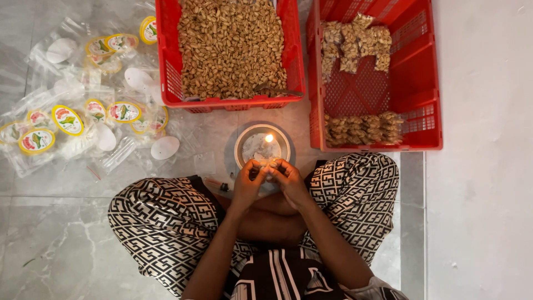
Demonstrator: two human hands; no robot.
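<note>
Two hands, left hand and right hand, pinching what seems a small clear packet together just beside the candle flame in its metal bowl; risk: fingertips or plastic scorching.

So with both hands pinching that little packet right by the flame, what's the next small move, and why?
Probably to ease the packet's open edge toward the flame in the round dish. The left hand and right hand pinch a small packet together just short of it, and finished nut packets already lie in the right crate.
</note>
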